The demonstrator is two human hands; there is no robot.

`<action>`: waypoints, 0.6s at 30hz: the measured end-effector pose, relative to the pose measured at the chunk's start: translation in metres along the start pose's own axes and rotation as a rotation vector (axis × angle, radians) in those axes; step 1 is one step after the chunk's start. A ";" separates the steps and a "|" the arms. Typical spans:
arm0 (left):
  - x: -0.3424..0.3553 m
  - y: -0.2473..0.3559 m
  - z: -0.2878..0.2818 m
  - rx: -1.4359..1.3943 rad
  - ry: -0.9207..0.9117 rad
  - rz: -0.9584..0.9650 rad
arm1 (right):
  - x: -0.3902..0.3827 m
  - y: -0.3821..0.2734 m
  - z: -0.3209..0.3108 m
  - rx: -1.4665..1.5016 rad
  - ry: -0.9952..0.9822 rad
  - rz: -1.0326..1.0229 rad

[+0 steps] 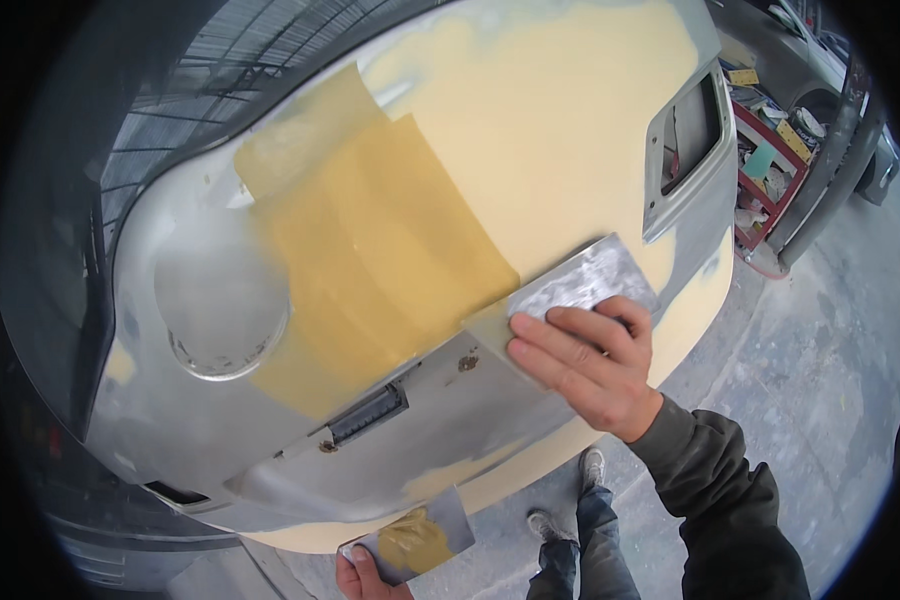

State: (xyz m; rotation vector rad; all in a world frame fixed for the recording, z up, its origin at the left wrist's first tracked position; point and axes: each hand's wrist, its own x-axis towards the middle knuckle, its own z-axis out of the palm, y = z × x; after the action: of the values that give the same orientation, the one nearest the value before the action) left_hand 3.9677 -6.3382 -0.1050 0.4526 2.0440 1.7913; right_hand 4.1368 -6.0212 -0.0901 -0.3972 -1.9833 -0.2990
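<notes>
The right grip (595, 368) pinches a flat, silver metal spreader (618, 272) over the near right part of the curved, pale-yellow-and-grey car panel (570, 130). The left grip (368, 582) pinches a grey rectangular plate (452, 522), smeared with glossy mustard paste (412, 540), at the panel's near edge. Mustard filler (375, 240) coats the panel's middle; I see a red-framed cart (760, 197) off its right.

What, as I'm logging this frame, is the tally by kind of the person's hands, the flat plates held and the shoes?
Left hand and right hand: 2 hands
Yellow-smeared plate and silvery plate: 2 plates
Shoes: 2
Total: 6
</notes>
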 end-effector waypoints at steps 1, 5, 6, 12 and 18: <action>0.001 0.001 0.002 -0.039 0.021 -0.010 | 0.007 0.007 -0.004 -0.013 0.004 0.008; 0.004 0.012 0.010 -0.051 -0.017 0.024 | 0.047 0.035 -0.018 -0.036 0.041 0.033; 0.003 0.018 0.013 -0.034 -0.023 0.033 | 0.059 0.040 -0.020 -0.042 0.046 0.038; 0.002 0.053 0.030 -0.009 0.009 0.071 | 0.131 0.063 -0.028 0.037 -0.013 -0.050; 0.004 0.086 0.045 -0.072 0.035 0.068 | 0.180 0.081 -0.017 0.024 -0.034 -0.158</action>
State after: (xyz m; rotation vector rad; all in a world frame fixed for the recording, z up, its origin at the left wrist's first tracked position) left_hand 3.9851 -6.2857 -0.0251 0.4788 2.0024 1.9186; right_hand 4.1111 -5.9276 0.0828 -0.2320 -2.0537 -0.3694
